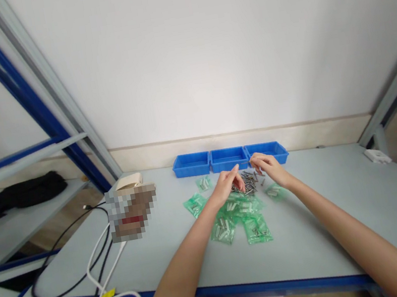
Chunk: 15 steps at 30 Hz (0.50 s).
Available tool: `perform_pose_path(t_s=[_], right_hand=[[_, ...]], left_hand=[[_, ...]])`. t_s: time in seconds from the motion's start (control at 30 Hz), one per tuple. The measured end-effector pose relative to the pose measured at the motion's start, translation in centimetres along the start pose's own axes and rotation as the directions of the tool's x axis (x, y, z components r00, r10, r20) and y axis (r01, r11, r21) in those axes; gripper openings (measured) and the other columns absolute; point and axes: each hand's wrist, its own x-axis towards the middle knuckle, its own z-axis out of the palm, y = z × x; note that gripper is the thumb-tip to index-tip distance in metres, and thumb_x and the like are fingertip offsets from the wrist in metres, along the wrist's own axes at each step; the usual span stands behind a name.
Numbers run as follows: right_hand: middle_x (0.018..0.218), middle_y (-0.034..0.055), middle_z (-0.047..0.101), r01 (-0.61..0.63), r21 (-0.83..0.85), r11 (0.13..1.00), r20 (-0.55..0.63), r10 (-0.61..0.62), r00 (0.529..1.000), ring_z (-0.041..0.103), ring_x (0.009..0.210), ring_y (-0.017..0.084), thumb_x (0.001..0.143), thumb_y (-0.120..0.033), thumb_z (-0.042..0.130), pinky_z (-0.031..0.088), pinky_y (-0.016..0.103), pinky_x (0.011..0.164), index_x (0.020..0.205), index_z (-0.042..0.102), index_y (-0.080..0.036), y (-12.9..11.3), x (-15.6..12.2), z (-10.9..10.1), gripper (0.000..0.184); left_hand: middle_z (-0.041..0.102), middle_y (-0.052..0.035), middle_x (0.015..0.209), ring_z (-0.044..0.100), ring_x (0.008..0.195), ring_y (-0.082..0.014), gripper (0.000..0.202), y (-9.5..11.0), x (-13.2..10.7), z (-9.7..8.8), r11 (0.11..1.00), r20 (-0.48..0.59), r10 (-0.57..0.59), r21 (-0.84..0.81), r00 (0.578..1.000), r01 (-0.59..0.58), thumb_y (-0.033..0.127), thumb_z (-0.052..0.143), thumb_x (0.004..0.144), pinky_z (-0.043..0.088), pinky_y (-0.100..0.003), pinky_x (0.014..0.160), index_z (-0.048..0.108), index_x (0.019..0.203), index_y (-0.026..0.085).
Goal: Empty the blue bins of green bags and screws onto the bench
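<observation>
My right hand [264,163] is pinched on a thin screw [245,162], held level above a pile of metal screws [250,180]. Facing it, my left hand [230,184] has curled fingers, its thumb tip close to the screw's other end; whether it grips anything is too small to tell. Below my left hand lie several green plastic bags [257,227] with white pieces and screws inside. One small green bag [203,183] lies apart to the left, and another bag [275,191] is under my right wrist.
Three blue trays [193,174] stand in a row behind my hands, near the wall. To the left are a blurred-out object [133,213], a beige item [128,181], and black and white cables [90,265] hanging over the table edge. A white device [377,156] sits far right.
</observation>
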Motion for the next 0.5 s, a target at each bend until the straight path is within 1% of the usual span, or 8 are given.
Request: perform_pose_path(t_s=[0.07,0.1,0.17,0.27,0.37,0.4,0.47,0.5], right_hand=[[0.067,0.0016,0.053,-0.109,-0.194,0.975,-0.090,0.093,0.992,0.050,0.064,0.013,0.092,-0.042,0.029,0.039,0.025,0.066,0.056,0.043,-0.019,0.8,1.5,-0.6,0.045],[0.068,0.0020,0.055,-0.196,-0.315,0.929,-0.143,0.157,0.977,0.051,0.065,0.013,0.092,-0.041,0.027,0.039,0.025,0.066,0.058,0.045,-0.019,1.4,2.2,-1.0,0.044],[0.071,0.0042,0.058,-0.272,-0.405,0.873,-0.201,0.205,0.958,0.052,0.067,0.015,0.091,-0.040,0.028,0.037,0.026,0.065,0.059,0.050,-0.018,2.4,3.2,-1.9,0.043],[0.065,0.0053,0.058,-0.298,-0.477,0.827,-0.204,0.226,0.953,0.052,0.065,0.017,0.089,-0.042,0.033,0.035,0.028,0.064,0.055,0.051,-0.018,3.6,3.3,-3.1,0.046],[0.062,0.0041,0.059,-0.274,-0.535,0.799,-0.153,0.227,0.962,0.054,0.062,0.017,0.089,-0.042,0.038,0.036,0.028,0.063,0.059,0.057,-0.019,4.2,1.6,-3.2,0.042],[0.070,0.0044,0.062,-0.248,-0.559,0.791,-0.120,0.218,0.969,0.056,0.066,0.017,0.087,-0.040,0.042,0.038,0.027,0.064,0.066,0.061,-0.019,4.4,0.8,-3.0,0.036],[0.094,0.0065,0.064,-0.091,-0.668,0.738,0.003,0.125,0.992,0.058,0.085,0.019,0.086,-0.031,0.046,0.041,0.028,0.072,0.090,0.066,-0.021,4.8,-0.6,-2.2,0.023],[0.104,0.0071,0.062,-0.003,-0.702,0.712,0.074,0.078,0.994,0.056,0.095,0.020,0.085,-0.025,0.048,0.041,0.028,0.077,0.102,0.065,-0.023,4.9,-1.2,-1.8,0.025]], left_hand=[[0.056,-0.0041,0.045,0.054,0.045,-0.0113,0.067,-0.1,0.1,-0.7,1.000,-0.090,-0.006,0.027,0.996,0.009,0.069,0.034,0.080,0.044,-0.024,0.054,0.054,0.047,0.015],[0.057,-0.0041,0.046,0.054,0.045,-0.0115,0.067,-0.2,0.2,-1.2,0.999,-0.137,-0.006,0.045,0.991,0.012,0.070,0.034,0.079,0.044,-0.024,0.053,0.056,0.048,0.015],[0.057,-0.0042,0.046,0.054,0.044,-0.0117,0.068,-0.4,0.3,-2.0,0.995,-0.209,0.001,0.093,0.978,0.019,0.072,0.032,0.079,0.045,-0.024,0.053,0.057,0.049,0.015],[0.058,-0.0042,0.048,0.054,0.045,-0.0123,0.068,-0.2,0.3,-2.9,0.974,-0.273,0.054,0.224,0.960,0.009,0.069,0.027,0.082,0.044,-0.024,0.052,0.057,0.051,0.016],[0.062,-0.0041,0.054,0.058,0.054,-0.0143,0.063,1.3,-0.5,-3.2,0.880,-0.276,0.179,0.475,0.945,-0.028,0.059,0.027,0.089,0.045,-0.026,0.062,0.058,0.054,0.016],[0.063,-0.0042,0.058,0.059,0.060,-0.0152,0.061,2.1,-1.0,-3.2,0.823,-0.263,0.225,0.567,0.938,-0.038,0.055,0.027,0.091,0.045,-0.027,0.067,0.059,0.056,0.017],[0.065,-0.0044,0.069,0.060,0.073,-0.0172,0.056,3.8,-2.7,-3.3,0.693,-0.221,0.313,0.718,0.924,-0.063,0.048,0.024,0.094,0.044,-0.030,0.076,0.060,0.063,0.018],[0.066,-0.0046,0.075,0.060,0.079,-0.0183,0.053,4.6,-3.8,-3.6,0.631,-0.202,0.341,0.773,0.918,-0.064,0.046,0.024,0.094,0.043,-0.031,0.080,0.061,0.069,0.018]])
